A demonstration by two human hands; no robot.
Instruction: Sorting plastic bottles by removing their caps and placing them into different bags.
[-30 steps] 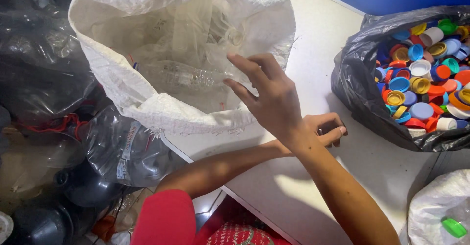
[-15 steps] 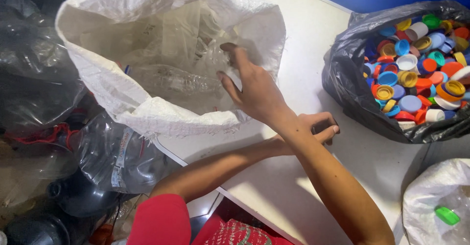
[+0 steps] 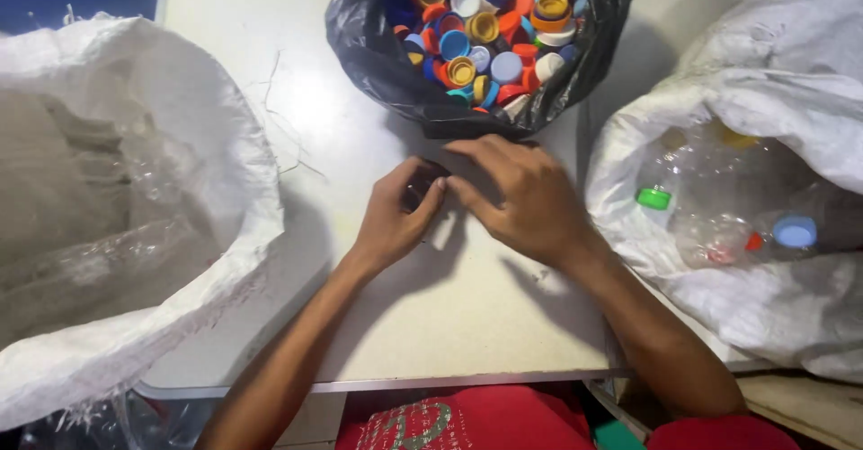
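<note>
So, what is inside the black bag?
The black bag holds many loose bottle caps: blue, orange, yellow, white, red. Caps deeper down are covered by the top ones.

Looks like a small recycling sorting spot, informal workshop type. A pale table (image 3: 297, 99) is serving as the bench. Behind its middle, a black plastic bag (image 3: 360, 45) is sitting open, brimming with loose bottle caps (image 3: 490, 27) in many colours. Left of the table a white woven sack (image 3: 135, 234) is gaping; right of it another sack (image 3: 764, 99) is holding clear plastic bottles (image 3: 719, 225).
</note>
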